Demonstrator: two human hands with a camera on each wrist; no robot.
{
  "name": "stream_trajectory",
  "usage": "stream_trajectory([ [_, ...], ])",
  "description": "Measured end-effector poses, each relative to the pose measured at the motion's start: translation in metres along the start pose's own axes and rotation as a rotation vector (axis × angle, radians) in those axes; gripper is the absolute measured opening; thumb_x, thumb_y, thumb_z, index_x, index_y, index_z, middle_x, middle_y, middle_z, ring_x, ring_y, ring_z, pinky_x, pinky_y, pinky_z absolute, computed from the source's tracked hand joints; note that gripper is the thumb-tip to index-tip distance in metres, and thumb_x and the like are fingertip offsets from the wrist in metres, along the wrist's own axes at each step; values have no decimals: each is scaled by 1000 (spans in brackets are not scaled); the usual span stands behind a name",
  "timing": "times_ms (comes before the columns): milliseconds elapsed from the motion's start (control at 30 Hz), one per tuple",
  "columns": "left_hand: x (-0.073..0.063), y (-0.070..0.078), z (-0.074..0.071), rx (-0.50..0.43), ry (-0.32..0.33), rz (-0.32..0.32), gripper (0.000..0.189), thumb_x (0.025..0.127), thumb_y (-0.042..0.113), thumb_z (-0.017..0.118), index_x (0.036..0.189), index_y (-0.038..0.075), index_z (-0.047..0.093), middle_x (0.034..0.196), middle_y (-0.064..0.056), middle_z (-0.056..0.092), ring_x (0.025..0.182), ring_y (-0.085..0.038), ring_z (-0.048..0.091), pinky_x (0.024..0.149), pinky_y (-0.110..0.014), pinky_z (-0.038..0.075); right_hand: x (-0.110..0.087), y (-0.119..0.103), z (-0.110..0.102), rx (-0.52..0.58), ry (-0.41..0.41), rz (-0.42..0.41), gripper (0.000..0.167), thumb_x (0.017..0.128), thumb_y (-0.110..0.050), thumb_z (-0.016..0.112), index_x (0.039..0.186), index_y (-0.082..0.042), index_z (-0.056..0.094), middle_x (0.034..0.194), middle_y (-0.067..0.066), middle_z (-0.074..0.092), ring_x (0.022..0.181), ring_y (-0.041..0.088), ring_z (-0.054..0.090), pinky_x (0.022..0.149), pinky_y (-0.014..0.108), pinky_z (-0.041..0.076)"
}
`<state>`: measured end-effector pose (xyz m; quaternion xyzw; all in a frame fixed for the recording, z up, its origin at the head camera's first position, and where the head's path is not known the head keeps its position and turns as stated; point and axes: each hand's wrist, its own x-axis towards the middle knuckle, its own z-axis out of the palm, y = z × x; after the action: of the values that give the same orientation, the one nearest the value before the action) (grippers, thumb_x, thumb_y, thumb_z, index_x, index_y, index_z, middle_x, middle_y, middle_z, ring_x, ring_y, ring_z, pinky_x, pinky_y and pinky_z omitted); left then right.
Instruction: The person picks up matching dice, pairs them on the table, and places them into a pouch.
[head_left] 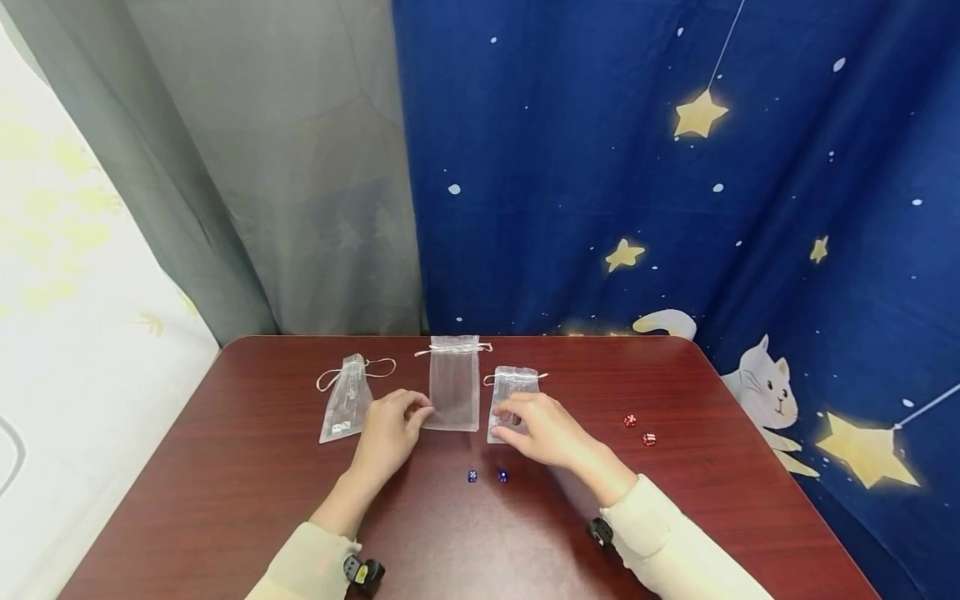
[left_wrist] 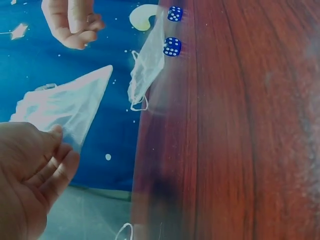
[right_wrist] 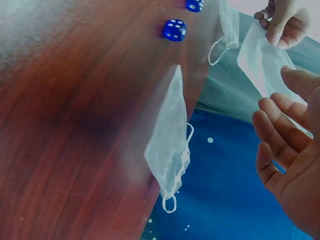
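Observation:
My left hand (head_left: 392, 423) pinches the lower left corner of a sheer white drawstring pouch (head_left: 455, 392), the middle one of three. In the left wrist view this pouch (left_wrist: 70, 107) is held up off the table. To its right, my right hand (head_left: 551, 429) hovers over a smaller drawstring pouch (head_left: 516, 384), its fingers loosely bent and apart with nothing between them. The right wrist view shows that small pouch (right_wrist: 170, 135) lying below the hand. Two blue dice (head_left: 472, 477) sit on the table between my hands, nearer to me.
On the left lies another sheer pouch (head_left: 350, 396) with white dice (head_left: 341, 427) inside and its cord loops spread. Two red dice (head_left: 649, 439) rest on the right of the brown table (head_left: 225, 492). Grey and blue curtains (head_left: 525, 167) hang behind the far edge.

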<state>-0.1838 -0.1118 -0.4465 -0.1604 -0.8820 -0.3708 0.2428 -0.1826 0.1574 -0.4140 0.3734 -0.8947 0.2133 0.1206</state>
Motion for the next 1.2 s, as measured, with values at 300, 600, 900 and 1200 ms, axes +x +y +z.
stream_trajectory([
  [300, -9, 0, -3, -77, 18, 82, 11, 81, 4, 84, 84, 11, 76, 80, 6, 68, 66, -3, 58, 59, -22, 52, 7, -2, -6, 102, 93, 10, 13, 89, -19, 78, 97, -9, 74, 79, -4, 69, 71, 6, 63, 66, 26, 55],
  [600, -16, -1, -4, -145, -18, 167, 14, 82, 3, 83, 86, 13, 75, 83, 10, 67, 70, -3, 56, 60, -21, 49, 15, -2, -7, 224, 171, 68, 14, 89, -14, 79, 97, -3, 75, 78, -3, 71, 69, 5, 64, 64, 28, 57],
  [900, -18, 0, -5, -184, -42, 223, 13, 83, 2, 81, 86, 12, 74, 85, 11, 67, 72, -3, 56, 61, -19, 48, 20, -8, -9, 290, 234, 123, 11, 88, -18, 79, 86, -10, 72, 76, -3, 74, 63, 5, 64, 58, 31, 57],
  [1200, -20, 0, -5, -188, -38, 256, 14, 81, 2, 83, 87, 10, 74, 85, 9, 67, 73, -3, 58, 65, -12, 44, 24, -12, -9, 316, 228, 110, 3, 89, -10, 77, 88, -8, 75, 73, -6, 70, 63, 3, 59, 58, 22, 52],
])
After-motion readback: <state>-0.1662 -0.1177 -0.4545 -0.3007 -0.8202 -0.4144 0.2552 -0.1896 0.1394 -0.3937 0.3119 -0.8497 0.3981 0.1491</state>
